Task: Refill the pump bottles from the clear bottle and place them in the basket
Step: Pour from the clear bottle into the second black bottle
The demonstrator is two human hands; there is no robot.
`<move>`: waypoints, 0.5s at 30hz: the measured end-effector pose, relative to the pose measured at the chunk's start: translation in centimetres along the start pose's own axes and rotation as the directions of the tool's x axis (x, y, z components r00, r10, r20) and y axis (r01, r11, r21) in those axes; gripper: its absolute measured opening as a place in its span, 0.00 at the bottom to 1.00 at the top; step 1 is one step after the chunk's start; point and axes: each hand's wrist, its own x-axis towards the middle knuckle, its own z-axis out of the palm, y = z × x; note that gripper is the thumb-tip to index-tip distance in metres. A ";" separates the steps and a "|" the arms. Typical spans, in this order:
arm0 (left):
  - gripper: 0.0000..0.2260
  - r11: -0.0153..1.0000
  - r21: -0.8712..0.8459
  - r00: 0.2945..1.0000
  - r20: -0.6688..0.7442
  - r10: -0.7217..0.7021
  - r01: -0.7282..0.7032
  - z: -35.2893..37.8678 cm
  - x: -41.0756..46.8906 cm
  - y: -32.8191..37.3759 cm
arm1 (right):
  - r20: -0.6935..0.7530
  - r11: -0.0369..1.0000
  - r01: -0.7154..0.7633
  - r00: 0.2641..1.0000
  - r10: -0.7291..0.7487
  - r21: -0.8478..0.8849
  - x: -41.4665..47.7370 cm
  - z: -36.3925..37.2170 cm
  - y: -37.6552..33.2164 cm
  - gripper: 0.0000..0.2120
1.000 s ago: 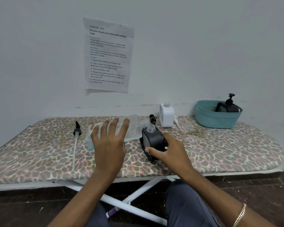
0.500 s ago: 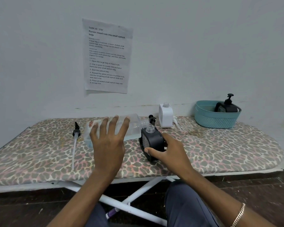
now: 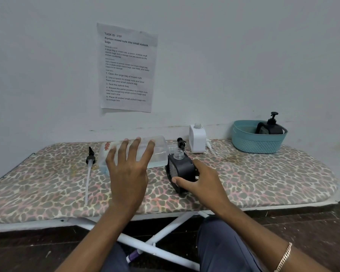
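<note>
My left hand grips the clear bottle, which lies almost level with its neck just above the open mouth of a black pump bottle. A little clear liquid sits low in the clear bottle. My right hand holds the black bottle upright on the leopard-print board. A white bottle with no pump stands behind. One black pump with a long tube lies at the left; another black pump head shows behind the clear bottle's neck. A second black pump bottle sits in the teal basket.
The board stands against a grey wall with a printed sheet taped above. A white pump tube lies beside the white bottle. White board legs and my knees are below the front edge.
The clear bottle's base has risen, so the bottle has tipped from slightly raised at the neck to nearly level over the black bottle's mouth. My right hand has stayed put.
</note>
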 end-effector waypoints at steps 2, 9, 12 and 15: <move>0.38 1.000 0.002 1.000 -0.005 0.003 -0.003 -0.1 0.0 0.0 | 0.001 1.000 0.001 1.000 -0.001 0.000 0.0 0.0 0.0 0.20; 0.38 1.000 0.021 1.000 0.002 0.008 -0.008 -0.3 0.2 0.0 | -0.004 1.000 0.005 1.000 -0.005 -0.019 0.0 0.0 0.0 0.20; 0.39 1.000 0.025 1.000 0.000 0.008 -0.008 -0.3 0.2 0.0 | 0.001 1.000 0.007 1.000 -0.007 -0.018 0.0 -0.1 -0.2 0.20; 0.39 0.999 0.031 1.000 0.004 0.010 -0.010 -0.3 0.2 0.0 | 0.002 1.000 0.006 1.000 -0.006 -0.018 -0.1 -0.1 -0.3 0.20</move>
